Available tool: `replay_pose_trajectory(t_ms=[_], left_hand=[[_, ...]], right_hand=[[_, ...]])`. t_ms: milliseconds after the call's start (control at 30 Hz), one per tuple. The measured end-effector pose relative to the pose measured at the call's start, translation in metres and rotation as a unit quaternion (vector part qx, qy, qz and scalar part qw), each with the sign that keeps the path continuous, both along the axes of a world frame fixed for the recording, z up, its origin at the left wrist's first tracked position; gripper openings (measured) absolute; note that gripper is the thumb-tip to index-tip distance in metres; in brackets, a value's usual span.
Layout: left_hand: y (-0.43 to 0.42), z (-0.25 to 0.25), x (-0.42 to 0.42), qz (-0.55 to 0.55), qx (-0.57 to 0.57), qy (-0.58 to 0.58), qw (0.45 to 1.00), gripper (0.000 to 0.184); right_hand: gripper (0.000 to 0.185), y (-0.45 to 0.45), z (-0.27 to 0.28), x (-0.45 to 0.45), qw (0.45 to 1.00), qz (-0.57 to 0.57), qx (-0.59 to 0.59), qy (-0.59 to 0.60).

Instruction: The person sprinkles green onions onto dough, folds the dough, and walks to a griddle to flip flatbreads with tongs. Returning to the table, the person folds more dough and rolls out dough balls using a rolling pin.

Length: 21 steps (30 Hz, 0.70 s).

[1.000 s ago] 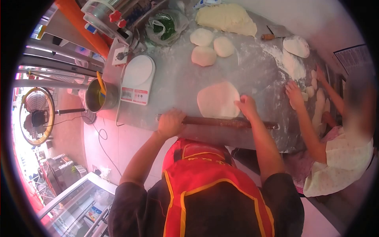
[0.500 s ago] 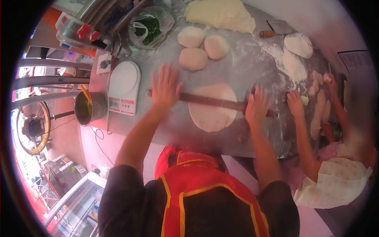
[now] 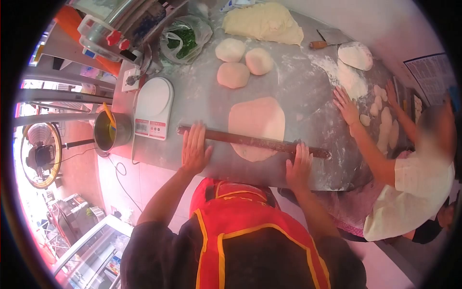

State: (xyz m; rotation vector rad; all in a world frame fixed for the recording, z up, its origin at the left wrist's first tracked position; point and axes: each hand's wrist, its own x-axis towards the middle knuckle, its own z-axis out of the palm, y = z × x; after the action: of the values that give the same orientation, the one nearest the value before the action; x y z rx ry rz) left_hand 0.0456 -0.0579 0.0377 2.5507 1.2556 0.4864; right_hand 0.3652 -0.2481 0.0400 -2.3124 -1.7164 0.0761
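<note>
A dark wooden rolling pin (image 3: 231, 137) lies across the lower part of a flat sheet of dough (image 3: 257, 118) on the grey table (image 3: 202, 103). Near the pin's left end my left hand (image 3: 195, 150) rests on it with straight fingers. My right hand (image 3: 300, 166) touches the pin near its right end, fingers extended and not wrapped round it. Beyond the sheet are three round dough pieces, one of them nearest the sheet (image 3: 233, 75). A large dough mass (image 3: 263, 22) sits at the back edge.
A white scale (image 3: 154, 106) and a metal pot (image 3: 111, 131) stand left, below a bag of greens (image 3: 184, 42). At the right, a co-worker's hand (image 3: 346, 105) rests near flour (image 3: 351, 81) and small dough pieces. A scraper (image 3: 332, 37) lies at the back.
The pin and both my hands went forward over the dough, then back toward me. My right hand earlier held the sheet's edge and let it go. The co-worker's hand has moved toward the flour.
</note>
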Motion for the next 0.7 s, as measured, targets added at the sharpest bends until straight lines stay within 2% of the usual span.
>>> replay_pose_trajectory(t_ms=[67,133,167,233,333,467,567,667,700], left_hand=[[0.015,-0.002,0.004,-0.004,0.016,-0.011,1.000,0.053],[0.071,-0.019,0.030,-0.007,0.045,-0.021,0.999,0.047],[0.068,-0.016,0.035,0.000,0.059,0.004,0.998,0.048],[0.071,0.002,0.047,0.012,0.094,0.055,0.994,0.050],[0.005,-0.003,0.003,0.008,0.009,0.068,0.998,0.057],[-0.039,-0.005,-0.018,0.028,-0.015,0.060,0.998,0.062],[0.033,-0.005,0.026,0.027,0.027,0.110,0.993,0.062],[0.109,-0.006,0.073,0.039,0.102,0.075,0.991,0.062],[0.124,-0.006,0.082,0.043,0.122,0.069,0.989,0.062]], right_hand=[[0.054,0.001,-0.014,0.016,0.998,0.032,-0.004,-0.048],[0.055,0.056,-0.006,0.043,0.998,-0.033,0.013,-0.043],[0.055,0.071,-0.004,0.052,0.997,-0.064,0.020,-0.040],[0.056,0.057,-0.007,0.044,0.998,-0.038,-0.005,-0.058],[0.057,0.001,-0.002,0.012,0.999,-0.024,-0.035,-0.024],[0.059,-0.040,-0.008,-0.010,0.999,-0.029,-0.018,-0.007],[0.057,0.037,-0.007,0.031,0.998,-0.031,-0.005,-0.057],[0.055,0.118,-0.011,0.074,0.990,-0.085,0.021,-0.107],[0.055,0.121,-0.012,0.075,0.992,-0.071,0.030,-0.099]])
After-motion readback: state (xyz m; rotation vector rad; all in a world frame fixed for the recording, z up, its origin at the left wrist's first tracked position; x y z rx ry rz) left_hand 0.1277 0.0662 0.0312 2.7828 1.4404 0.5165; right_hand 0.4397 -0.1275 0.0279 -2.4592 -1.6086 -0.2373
